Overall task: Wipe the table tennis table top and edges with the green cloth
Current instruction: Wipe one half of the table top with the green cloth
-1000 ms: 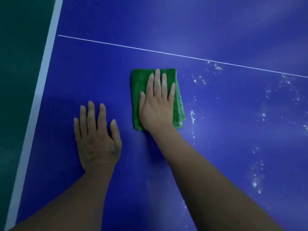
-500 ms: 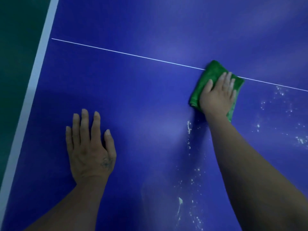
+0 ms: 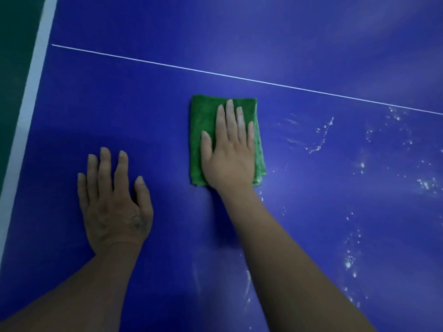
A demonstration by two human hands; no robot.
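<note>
Nearest the camera, both bare forearms enter from the bottom of the view, at seven and five o'clock, and are cut off by the frame before the elbows. The left hand (image 3: 115, 202) lies palm down on the table top (image 3: 311, 224) at about eight o'clock from the centre of the view. Its fingers are straight and slightly spread and hold nothing. A dark mark near the base of its thumb is too blurred to make out.

Just beyond, close to the centre, the right hand (image 3: 230, 159) presses flat on the green cloth (image 3: 201, 130). The fingers are straight and close together, the thumb is angled out toward nine o'clock, and nothing is pinched. The hand hides most of the cloth's right half.

The cloth is folded into an upright rectangle with a soft, napped weave, and layered edges show at its lower right corner. The table top is smooth, glossy blue.

Streaky white specks (image 3: 321, 137) scatter from two to five o'clock. Farther off, a thin white line (image 3: 215, 73) runs from ten to three o'clock. At nine o'clock a white edge band (image 3: 31, 111) borders the dark green floor (image 3: 16, 44).
</note>
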